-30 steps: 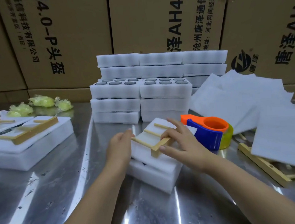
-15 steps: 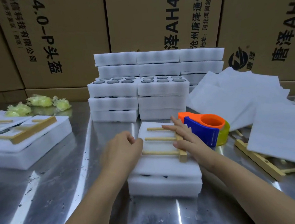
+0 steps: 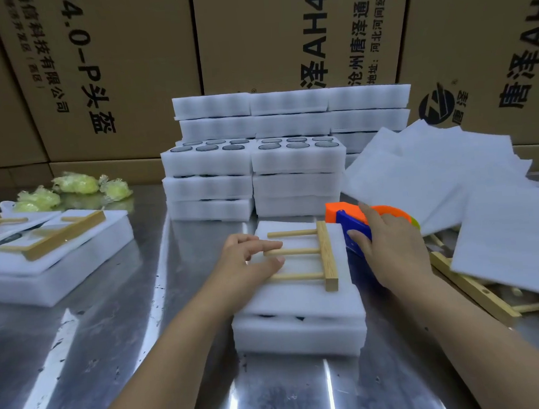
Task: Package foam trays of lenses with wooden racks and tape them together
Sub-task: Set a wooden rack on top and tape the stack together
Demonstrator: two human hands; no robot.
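Foam pack (image 3: 299, 334) sits mid-table (image 3: 111, 346), right in front of the person: 2 thick white layers, a thin sheet (image 3: 294, 296) on top, and the rack (image 3: 327, 254) lying flat on that, spine to the right, 3 dowels pointing left. Dark lenses (image 3: 267, 316) show in the gap between the layers.

Left hand (image 3: 243, 258): index and thumb pinch the middle dowel near its free end, other fingers curled beside it. Right hand (image 3: 390, 246) lies over the dispenser (image 3: 340, 213) just right of the pack, thumb on the blue side and index along the orange top. The remaining fingers are hidden behind the hand, so I can't tell whether that grip is closed.

Handling, my read:
- Foam is light and soft and dents under a hard squeeze. No tape is visible on it, so the layers will likely slide on each other and on the steel.
- Rack is stiff but the dowels look thin. Press on the spine, don't lever on a dowel.
- Lenses are the fragile part, so the pack wants to stay level.
- To lift, take both long sides low on the bottom layer, palms flat, so everything clamps together.
- For taping, 1 hand flat on the rack pins the pack while tape runs over the top and down the sides. Pulled too tight, it would crush the foam edges.
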